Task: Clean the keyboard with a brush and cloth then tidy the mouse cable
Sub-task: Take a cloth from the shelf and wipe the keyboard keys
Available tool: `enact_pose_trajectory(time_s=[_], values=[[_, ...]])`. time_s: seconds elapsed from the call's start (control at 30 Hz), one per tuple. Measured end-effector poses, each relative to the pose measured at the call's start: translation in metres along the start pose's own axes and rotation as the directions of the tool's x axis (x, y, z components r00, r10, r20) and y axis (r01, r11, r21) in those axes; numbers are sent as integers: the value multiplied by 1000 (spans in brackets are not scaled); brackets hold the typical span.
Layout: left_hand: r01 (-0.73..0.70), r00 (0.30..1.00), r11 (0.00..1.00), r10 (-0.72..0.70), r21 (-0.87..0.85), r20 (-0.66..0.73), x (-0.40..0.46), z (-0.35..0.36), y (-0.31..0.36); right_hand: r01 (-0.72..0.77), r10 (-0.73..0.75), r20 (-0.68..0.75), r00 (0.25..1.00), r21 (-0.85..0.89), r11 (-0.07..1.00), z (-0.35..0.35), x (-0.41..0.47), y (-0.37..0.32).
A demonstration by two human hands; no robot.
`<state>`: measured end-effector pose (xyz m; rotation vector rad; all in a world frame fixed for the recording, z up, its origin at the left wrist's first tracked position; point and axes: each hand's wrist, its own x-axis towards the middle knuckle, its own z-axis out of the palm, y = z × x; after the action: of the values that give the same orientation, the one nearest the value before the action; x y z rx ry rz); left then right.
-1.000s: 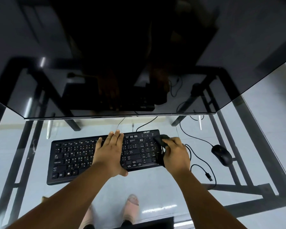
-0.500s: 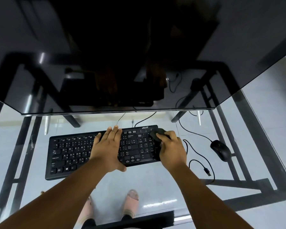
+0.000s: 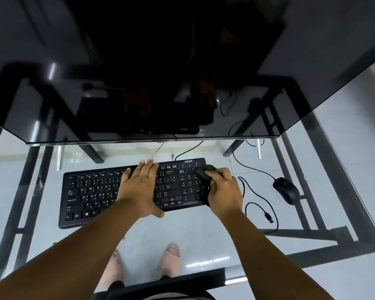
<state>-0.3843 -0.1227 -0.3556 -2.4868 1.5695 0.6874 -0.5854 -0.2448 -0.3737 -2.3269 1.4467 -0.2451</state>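
Note:
A black keyboard (image 3: pixel 91 195) lies on the glass desk (image 3: pixel 204 230) in front of me. My left hand (image 3: pixel 139 187) rests flat on its middle keys, fingers spread, pressing it down. My right hand (image 3: pixel 224 191) is closed on a dark cloth (image 3: pixel 205 172) and holds it against the keyboard's far right corner, over the number pad. A black mouse (image 3: pixel 287 190) sits to the right, its cable (image 3: pixel 253 169) running back toward the monitor. A second loose cable with a USB plug (image 3: pixel 268 218) loops beside my right wrist. No brush is visible.
A large dark monitor (image 3: pixel 182 72) overhangs the far half of the desk, just beyond the keyboard. The black metal desk frame (image 3: pixel 301 232) and the floor show through the glass. My feet in sandals (image 3: pixel 171 258) are seen below.
My right hand with the cloth has slid along the keyboard's right edge from the near side up to the far right corner. My left hand stays flat on the keys.

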Motion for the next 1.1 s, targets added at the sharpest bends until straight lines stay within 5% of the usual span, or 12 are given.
enact_pose_trajectory(time_s=[0.27, 0.57, 0.83, 1.1], values=[[1, 1000, 1000, -1, 9, 2, -1, 0, 0, 23, -23, -45, 999, 12, 1000, 7, -64, 26], [4, 1000, 1000, -4, 26, 13, -2, -3, 1, 3, -2, -56, 998, 6, 1000, 7, -24, 6], [-1, 1000, 1000, 0, 19, 12, -2, -3, 1, 89, -88, -120, 989, 10, 996, 16, -80, 32], [6, 1000, 1000, -6, 9, 4, -2, 0, 1, 284, -284, 15, 959, -77, 956, 13, -76, 33]])
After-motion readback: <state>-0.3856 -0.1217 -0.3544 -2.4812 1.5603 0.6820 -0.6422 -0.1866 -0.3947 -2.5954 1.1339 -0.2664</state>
